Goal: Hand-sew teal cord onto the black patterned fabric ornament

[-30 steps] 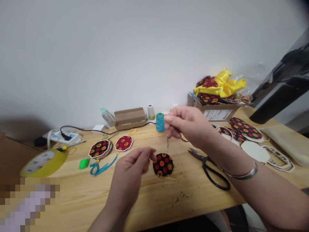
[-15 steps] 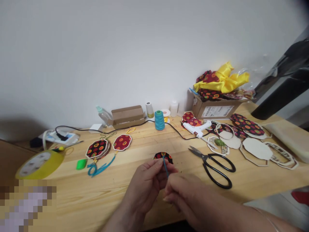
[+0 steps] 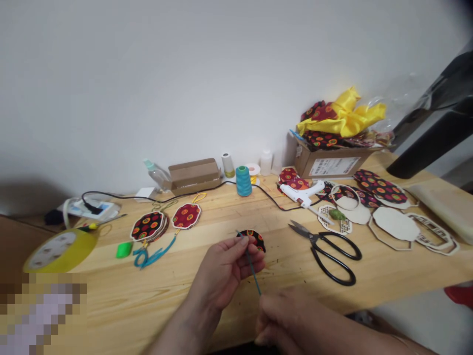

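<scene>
My left hand (image 3: 225, 264) pinches the upper part of a blue thread strand (image 3: 253, 271) between thumb and finger. A dark round patterned fabric piece (image 3: 258, 238) shows just beyond those fingertips; whether it is held or lies on the table I cannot tell. Lower and to the right, my right hand (image 3: 291, 318) is closed around the strand's other end, and the strand runs taut between both hands. Scissors with black handles (image 3: 314, 240) lie with blades apart to the right of my hands.
Behind my hands stand a blue thread cone (image 3: 244, 181) and a white glue gun (image 3: 302, 194) with its cord. Finished-looking patterned pendants (image 3: 186, 216) with blue tassels lie left. Pale wooden shapes (image 3: 395, 224) lie right. A fabric-filled cardboard box (image 3: 327, 165) stands at the back.
My right hand has moved down and toward me, away from the left, so a longer stretch of blue strand shows. The left hand stays nearly in place, and the view has shifted slightly.
</scene>
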Tool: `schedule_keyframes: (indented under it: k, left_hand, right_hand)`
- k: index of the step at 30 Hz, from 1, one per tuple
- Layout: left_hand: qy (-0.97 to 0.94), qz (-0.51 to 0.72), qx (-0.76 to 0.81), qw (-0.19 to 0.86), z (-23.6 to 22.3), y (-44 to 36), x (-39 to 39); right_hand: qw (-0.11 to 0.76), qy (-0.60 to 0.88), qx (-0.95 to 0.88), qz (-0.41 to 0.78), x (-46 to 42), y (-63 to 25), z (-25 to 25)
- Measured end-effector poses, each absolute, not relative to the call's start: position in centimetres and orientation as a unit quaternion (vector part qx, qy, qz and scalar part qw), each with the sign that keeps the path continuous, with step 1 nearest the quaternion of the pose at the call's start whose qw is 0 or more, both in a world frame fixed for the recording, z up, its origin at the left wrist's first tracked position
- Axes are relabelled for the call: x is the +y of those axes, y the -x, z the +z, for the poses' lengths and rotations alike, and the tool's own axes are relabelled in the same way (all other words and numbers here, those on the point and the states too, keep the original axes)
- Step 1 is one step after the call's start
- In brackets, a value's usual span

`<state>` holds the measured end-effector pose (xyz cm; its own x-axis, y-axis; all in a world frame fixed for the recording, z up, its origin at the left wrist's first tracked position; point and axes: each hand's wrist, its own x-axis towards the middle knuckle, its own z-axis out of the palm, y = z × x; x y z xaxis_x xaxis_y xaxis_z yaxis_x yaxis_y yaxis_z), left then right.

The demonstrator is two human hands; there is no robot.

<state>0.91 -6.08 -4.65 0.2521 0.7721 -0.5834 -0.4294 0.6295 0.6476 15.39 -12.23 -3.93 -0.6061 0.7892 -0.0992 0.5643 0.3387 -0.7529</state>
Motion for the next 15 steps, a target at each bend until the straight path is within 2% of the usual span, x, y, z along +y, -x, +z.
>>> schedule_keyframes:
  k: [10,15]
  left_hand:
    - [-0.192,0.406,0.449,0.773,-5.0,-0.9,-5.9]
    - [-0.209,0.409,0.443,0.77,-5.1,-0.8,-6.1]
  right_hand:
    - [-0.006,0.413,-0.773,0.481,-11.3,-14.5,-1.0]
    - [-0.026,0.384,-0.773,0.503,-11.0,-15.1,-1.3]
